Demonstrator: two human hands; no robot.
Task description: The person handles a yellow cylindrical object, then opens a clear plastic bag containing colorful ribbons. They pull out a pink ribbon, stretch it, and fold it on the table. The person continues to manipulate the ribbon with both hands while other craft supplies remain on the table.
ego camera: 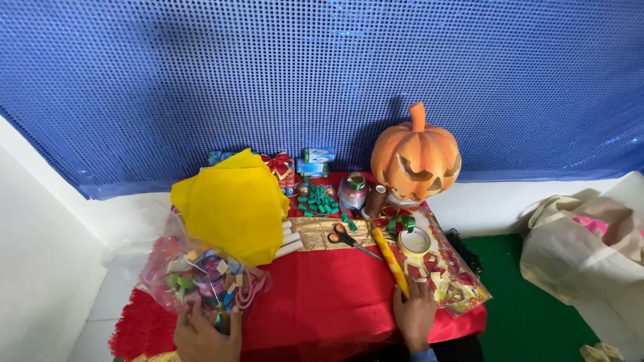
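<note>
1. Left hand (201,335) rests at the near left corner of the surface (322,295), its fingers on the near side of a clear plastic bag of coloured ribbons and tape rolls (201,278); it touches the bag, but a firm grasp cannot be told.
2. Right hand (414,314) lies near the near right edge, fingers spread and loose, touching the lower end of a yellow patterned roll (389,258) that runs diagonally away from it toward the middle.
3. Just right of that roll lies a clear bag of red and gold paper scraps (449,278), reaching over the right edge; a ring of tape (414,241) sits on its far end, with a green ribbon curl (401,222) just beyond.
4. Scissors with black and red handles (347,238) lie on a gold strip (322,231) in the middle, between the two hands and farther back.
5. Yellow sheets (231,204) fill the far left part, overlapping the ribbon bag's far side and hiding part of some white rolls (290,241).
6. Along the far edge stand small green spools (320,201), a shiny thread spool (353,191), a brown thread spool (376,200), small boxes with a red bow (295,164), and an orange carved pumpkin (416,157) at the far right corner.
7. Beyond the right edge, a cream cloth bag (577,245) sits on green flooring (530,315); a blue perforated sheet (322,80) covers the wall behind.
</note>
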